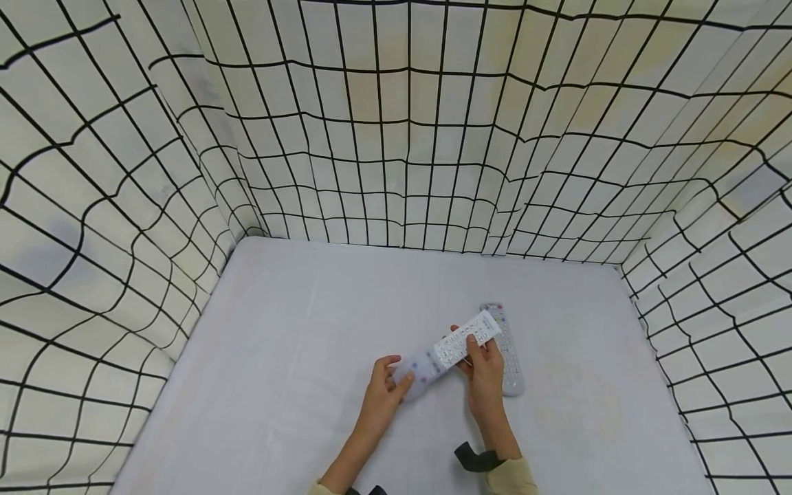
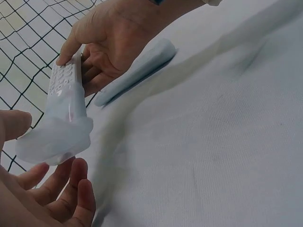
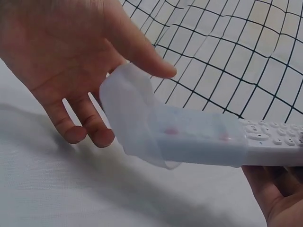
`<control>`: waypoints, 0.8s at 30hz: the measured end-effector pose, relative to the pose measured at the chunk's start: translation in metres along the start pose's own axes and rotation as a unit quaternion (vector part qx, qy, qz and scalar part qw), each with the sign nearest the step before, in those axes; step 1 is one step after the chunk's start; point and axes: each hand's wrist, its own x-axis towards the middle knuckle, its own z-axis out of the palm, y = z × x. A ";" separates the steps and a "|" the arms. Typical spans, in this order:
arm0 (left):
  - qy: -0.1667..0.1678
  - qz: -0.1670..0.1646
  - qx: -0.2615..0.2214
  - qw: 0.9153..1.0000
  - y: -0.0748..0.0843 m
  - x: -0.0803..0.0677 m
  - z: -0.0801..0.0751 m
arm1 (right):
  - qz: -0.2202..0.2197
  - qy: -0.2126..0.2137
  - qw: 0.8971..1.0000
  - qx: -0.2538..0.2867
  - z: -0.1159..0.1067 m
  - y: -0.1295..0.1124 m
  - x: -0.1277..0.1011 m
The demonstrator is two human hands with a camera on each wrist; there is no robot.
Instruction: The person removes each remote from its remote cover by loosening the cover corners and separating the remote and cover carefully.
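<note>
A white remote control (image 1: 465, 339) with rows of buttons is held tilted above the table, its lower part inside a translucent silicone cover (image 3: 199, 137). My right hand (image 1: 484, 371) grips the bare end, thumb on the button face and fingers underneath. The loose end of the cover bulges past the remote, folded and soft. Around that end is my left hand (image 1: 382, 395), its thumb raised off the cover and its fingers loosely bent, fingertips right at the cover's underside. A second remote (image 1: 512, 371), greyish, lies on the table beside my right hand, partly hidden by it.
A white cloth covers the table (image 1: 297, 323). White panels with a black grid net (image 1: 396, 137) rise at the back and on both sides. A dark strap (image 1: 476, 458) hangs at my right wrist.
</note>
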 end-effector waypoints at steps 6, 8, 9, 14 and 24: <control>-0.009 0.022 0.044 0.999 -0.003 0.002 -0.004 | -0.019 -0.004 1.000 -0.005 0.001 0.000 -0.001; -0.010 0.034 0.044 0.998 -0.003 0.003 -0.005 | -0.025 0.000 1.000 -0.001 0.001 0.001 0.000; -0.012 0.040 0.037 0.998 -0.003 0.003 -0.006 | -0.028 0.002 1.000 0.002 0.001 0.001 0.000; -0.004 0.050 0.010 0.999 -0.001 0.003 -0.004 | -0.048 0.001 0.999 0.001 -0.002 0.002 0.002; 0.052 0.045 0.007 0.998 0.003 0.001 0.000 | -0.039 0.024 0.999 0.005 0.003 0.002 -0.002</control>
